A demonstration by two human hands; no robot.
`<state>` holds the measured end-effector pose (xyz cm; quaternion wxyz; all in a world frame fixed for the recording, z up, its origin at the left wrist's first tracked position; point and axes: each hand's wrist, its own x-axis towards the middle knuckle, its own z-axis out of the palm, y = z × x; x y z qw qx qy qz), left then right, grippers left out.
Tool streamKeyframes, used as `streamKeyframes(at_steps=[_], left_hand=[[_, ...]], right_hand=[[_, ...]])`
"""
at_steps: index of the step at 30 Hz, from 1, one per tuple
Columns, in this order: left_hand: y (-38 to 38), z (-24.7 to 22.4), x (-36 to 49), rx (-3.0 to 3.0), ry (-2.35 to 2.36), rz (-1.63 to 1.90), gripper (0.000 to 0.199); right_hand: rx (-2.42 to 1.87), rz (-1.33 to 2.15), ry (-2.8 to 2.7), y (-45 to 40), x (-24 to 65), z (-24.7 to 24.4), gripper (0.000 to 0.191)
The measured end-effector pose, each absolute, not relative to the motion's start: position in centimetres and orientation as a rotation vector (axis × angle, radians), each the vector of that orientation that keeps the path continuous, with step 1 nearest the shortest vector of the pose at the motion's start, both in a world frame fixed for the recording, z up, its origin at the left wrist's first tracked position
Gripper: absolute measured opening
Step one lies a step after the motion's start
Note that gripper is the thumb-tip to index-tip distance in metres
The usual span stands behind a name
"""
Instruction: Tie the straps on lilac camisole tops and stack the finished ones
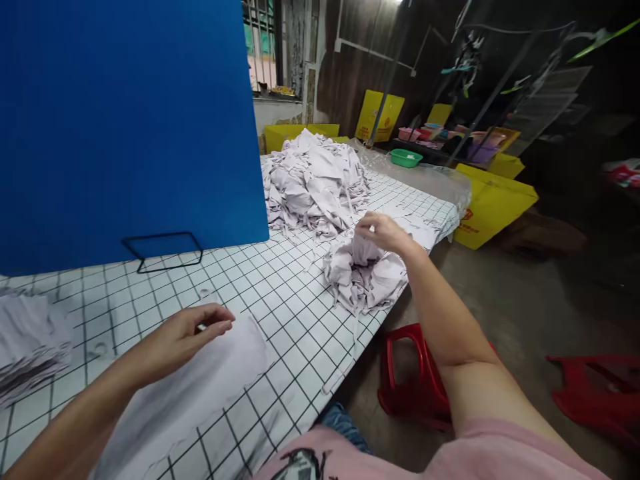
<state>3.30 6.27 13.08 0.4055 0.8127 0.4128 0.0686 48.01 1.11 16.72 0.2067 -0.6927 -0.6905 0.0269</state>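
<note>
right hand (383, 231) on small cloth pile (365, 275) | left hand (187, 333) over flat cloth (200, 387)

Two heaps of pale cloth (314, 181) (364, 275), two red stools (415, 373) (600, 393), one green bowl (406, 157).

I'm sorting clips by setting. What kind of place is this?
Probably a small garment workshop: heaps of pale cloth pieces lie on a gridded worktable, the right hand reaches into a smaller pile, and yellow cartons stand about.
</note>
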Motion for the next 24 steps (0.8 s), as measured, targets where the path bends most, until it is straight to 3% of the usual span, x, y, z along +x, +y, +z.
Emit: streamKeyframes(at_steps=[6,8,11,13,16,20,24], left_hand=[[5.5,14.8,7.4,2.071,0.915,0.179,0.042],[5.1,15.6,9.4,2.025,0.883,0.312,0.047],[4.6,16.9,12.2,1.823,0.780,0.577,0.073],[4.4,17.4,13.3,1.656,0.682,0.706,0.072],[4.7,17.7,12.1,1.495,0.762,0.851,0.049],[4.3,18.5,5.5,1.504,1.092,0.937,0.038],[1.7,18.2,-2.9,1.610,1.358,0.860,0.032]], right_hand=[[-1.293,-0.434,-1.578,1.9,46.4,26.9,0.026],[-1.148,-0.421,-1.540,2.0,44.1,29.5,0.026],[-0.982,-0.222,-1.629,2.5,38.7,31.3,0.029],[-0.901,-0.020,-1.758,3.3,34.8,30.9,0.031],[-0.884,0.175,-1.820,5.1,31.3,28.5,0.034],[-0.938,0.221,-1.706,6.3,31.0,24.1,0.035],[-1.112,0.517,-1.756,3.2,31.5,19.1,0.026]])
